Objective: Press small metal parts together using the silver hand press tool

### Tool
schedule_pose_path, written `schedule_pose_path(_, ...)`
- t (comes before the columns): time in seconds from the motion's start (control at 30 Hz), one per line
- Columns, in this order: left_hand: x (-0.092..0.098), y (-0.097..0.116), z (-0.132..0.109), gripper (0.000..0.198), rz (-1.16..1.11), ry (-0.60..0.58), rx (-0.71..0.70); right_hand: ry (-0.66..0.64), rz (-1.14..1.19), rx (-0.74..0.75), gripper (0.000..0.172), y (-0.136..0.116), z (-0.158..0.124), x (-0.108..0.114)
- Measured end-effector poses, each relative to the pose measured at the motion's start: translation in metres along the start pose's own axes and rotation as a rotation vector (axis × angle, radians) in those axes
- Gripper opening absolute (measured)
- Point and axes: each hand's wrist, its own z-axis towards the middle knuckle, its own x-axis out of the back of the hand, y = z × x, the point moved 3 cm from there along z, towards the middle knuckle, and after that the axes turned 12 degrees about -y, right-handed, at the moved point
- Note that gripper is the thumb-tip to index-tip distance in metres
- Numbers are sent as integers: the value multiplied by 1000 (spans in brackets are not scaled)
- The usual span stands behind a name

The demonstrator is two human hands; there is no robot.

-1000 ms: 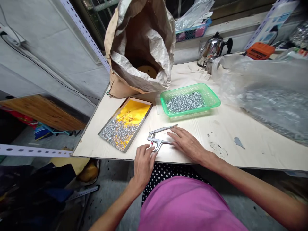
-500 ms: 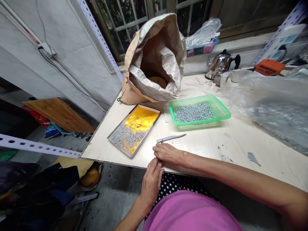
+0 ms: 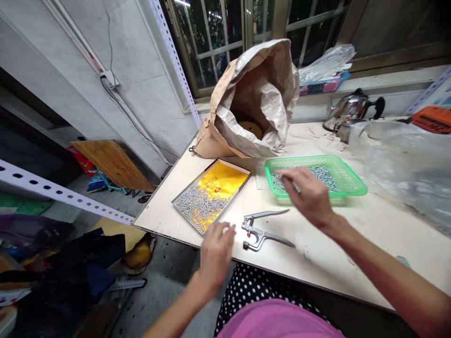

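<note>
Metal hand pliers [image 3: 262, 231] lie on the pale wooden table [image 3: 352, 234], handles pointing right. My left hand [image 3: 215, 251] hovers just left of the pliers' head, by the corner of a flat tray with a yellow liner [image 3: 225, 180] that holds several small metal pieces. Its fingers are loosely curled and blurred. My right hand [image 3: 307, 195] is raised over the near left edge of a green plastic basket [image 3: 352, 183] full of the same small metal pieces. Its fingertips are pinched together at the basket; what they hold is too small to make out.
A large open paper sack [image 3: 257, 101] stands at the back of the table. A steel kettle [image 3: 347, 112] sits behind the basket. A big clear plastic bag [image 3: 405, 159] covers the right side. A perforated metal rail [image 3: 63, 197] crosses at left.
My right hand left the pliers and rose to the green basket. The pliers now lie uncovered. My left hand moved up beside their head. The camera tilted up and left.
</note>
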Motion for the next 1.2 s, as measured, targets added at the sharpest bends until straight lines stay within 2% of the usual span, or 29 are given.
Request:
schedule_pose_path(0.07,17,-28,30,29,113,1,121,-45,-226,-161,29,28,5,16)
schedule_pose_path(0.13,21,-58,60,31,193,-54,205,-133,-349,-247,33,43,-2,19)
schedule_pose_path(0.2,15,-82,85,34,251,-158,248,-214,-339,-235,38,39,-22,9)
schedule_pose_path(0.27,3,-97,102,33,288,-286,254,-283,-212,-165,37,23,-50,-10)
schedule_pose_path(0.37,-12,-104,115,30,310,-427,238,-389,23,-120,31,-2,-92,-47)
schedule_pose_path(0.47,-20,-103,124,28,314,-473,217,-467,22,-173,27,-14,-119,-77)
schedule_pose_path(0.53,-22,-103,130,28,317,-490,212,-504,-49,-211,22,-17,-124,-86)
schedule_pose_path(0.63,-21,-103,138,26,314,-500,209,-594,-128,-257,18,-18,-122,-88)
schedule_pose_path(0.77,-8,-84,133,26,260,-437,172,-679,-136,-297,21,-18,-117,-83)
schedule_pose_path(0.87,-2,-54,111,21,-128,-387,173,-705,-136,-293,19,-16,-116,-81)
schedule_pose_path(0.93,-10,-35,91,20,-475,-466,258,-718,-151,-276,17,-16,-116,-81)
schedule_pose_path(1.0,-24,-21,72,21,-712,-563,357,-724,-170,-264,16,-15,-115,-80)
schedule_pose_path(1.1,-44,-13,53,25,-877,-585,471,-727,-189,-259,14,-15,-115,-80)
schedule_pose_path(1.2,-57,-14,45,28,-921,-579,563,-735,-196,-257,14,-15,-114,-80)
